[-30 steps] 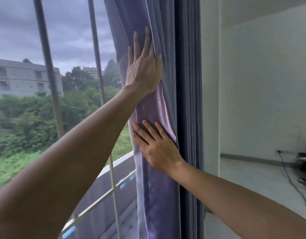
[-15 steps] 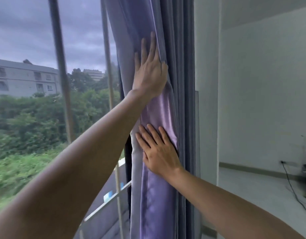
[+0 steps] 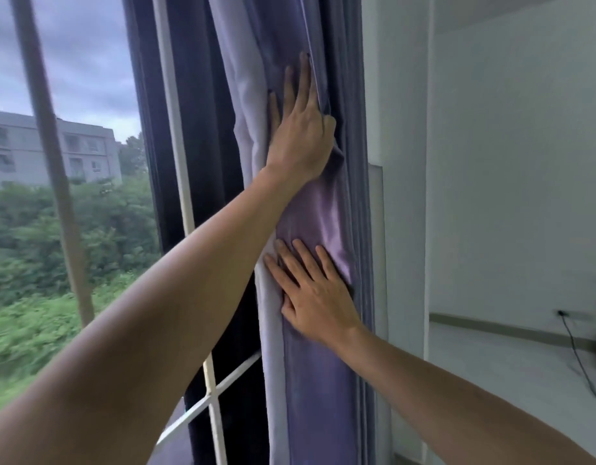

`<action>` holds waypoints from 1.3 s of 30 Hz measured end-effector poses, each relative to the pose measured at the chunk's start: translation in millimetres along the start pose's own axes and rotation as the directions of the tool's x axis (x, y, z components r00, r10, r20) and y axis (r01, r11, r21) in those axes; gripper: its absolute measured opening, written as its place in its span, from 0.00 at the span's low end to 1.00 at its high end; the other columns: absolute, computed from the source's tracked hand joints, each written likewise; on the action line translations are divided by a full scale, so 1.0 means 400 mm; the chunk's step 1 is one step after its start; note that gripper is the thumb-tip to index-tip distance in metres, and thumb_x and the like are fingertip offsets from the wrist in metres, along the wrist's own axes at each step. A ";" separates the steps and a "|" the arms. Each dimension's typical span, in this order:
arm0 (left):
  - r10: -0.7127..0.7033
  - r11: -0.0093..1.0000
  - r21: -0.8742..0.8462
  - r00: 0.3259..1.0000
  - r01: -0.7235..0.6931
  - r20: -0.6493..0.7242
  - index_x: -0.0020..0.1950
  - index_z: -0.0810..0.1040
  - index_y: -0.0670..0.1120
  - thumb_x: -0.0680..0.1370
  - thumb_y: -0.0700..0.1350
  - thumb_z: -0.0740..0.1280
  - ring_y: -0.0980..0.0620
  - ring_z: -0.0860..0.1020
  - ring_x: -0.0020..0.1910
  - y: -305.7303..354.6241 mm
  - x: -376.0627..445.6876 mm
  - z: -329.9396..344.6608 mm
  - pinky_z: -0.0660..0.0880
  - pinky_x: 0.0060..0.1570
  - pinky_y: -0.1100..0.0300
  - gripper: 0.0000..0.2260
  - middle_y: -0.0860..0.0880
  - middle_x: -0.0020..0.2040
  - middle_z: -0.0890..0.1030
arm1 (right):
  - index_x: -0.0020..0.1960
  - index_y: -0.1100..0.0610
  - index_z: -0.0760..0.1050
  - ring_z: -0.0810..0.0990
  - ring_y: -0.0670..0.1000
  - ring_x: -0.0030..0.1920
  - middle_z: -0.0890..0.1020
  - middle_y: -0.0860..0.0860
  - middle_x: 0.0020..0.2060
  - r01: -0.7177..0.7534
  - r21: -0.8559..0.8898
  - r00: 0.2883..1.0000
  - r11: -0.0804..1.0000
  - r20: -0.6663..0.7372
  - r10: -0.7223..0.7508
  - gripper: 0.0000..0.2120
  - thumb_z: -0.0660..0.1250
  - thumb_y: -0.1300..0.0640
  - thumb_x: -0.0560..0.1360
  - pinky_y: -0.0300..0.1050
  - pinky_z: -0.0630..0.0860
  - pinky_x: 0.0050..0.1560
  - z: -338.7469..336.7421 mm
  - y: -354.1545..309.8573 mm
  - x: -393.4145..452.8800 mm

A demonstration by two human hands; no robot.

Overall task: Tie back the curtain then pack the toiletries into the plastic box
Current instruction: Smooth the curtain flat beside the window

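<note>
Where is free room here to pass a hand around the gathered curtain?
There is a gap between the curtain and the window bars on its left. The right side is crowded: folds lie against the wall. The left hand and right hand press flat on the front.

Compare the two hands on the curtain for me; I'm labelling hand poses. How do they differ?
The left hand lies higher on the purple curtain, fingers pointing up; the right hand lies lower, fingers pointing up and left. The left arm comes from lower left, the right from lower right. Both press flat with straight fingers.
</note>
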State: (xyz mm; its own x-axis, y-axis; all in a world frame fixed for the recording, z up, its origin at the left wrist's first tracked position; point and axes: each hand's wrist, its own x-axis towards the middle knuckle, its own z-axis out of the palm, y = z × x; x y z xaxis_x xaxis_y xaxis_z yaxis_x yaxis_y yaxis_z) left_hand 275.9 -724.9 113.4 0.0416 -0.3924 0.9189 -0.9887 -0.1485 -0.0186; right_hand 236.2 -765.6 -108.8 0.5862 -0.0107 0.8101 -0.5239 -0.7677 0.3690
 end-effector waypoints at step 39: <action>-0.108 0.992 -0.045 0.987 0.115 0.123 0.77 0.38 0.41 0.80 0.43 0.49 0.48 0.40 0.77 0.035 -0.098 -0.041 0.40 0.75 0.51 0.29 0.46 0.78 0.40 | 0.76 0.54 0.60 0.55 0.57 0.77 0.59 0.55 0.77 -0.074 0.129 0.969 0.989 0.244 0.041 0.30 0.60 0.49 0.76 0.58 0.49 0.75 0.029 -0.014 -0.214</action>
State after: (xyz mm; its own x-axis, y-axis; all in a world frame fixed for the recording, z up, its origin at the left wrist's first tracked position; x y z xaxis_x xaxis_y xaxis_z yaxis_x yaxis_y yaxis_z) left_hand 258.1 -696.8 83.5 0.1659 -0.4823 0.8602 -0.9829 -0.1514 0.1047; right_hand 196.0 -767.8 -185.4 0.6974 -0.1983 0.6887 -0.4818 -0.8412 0.2456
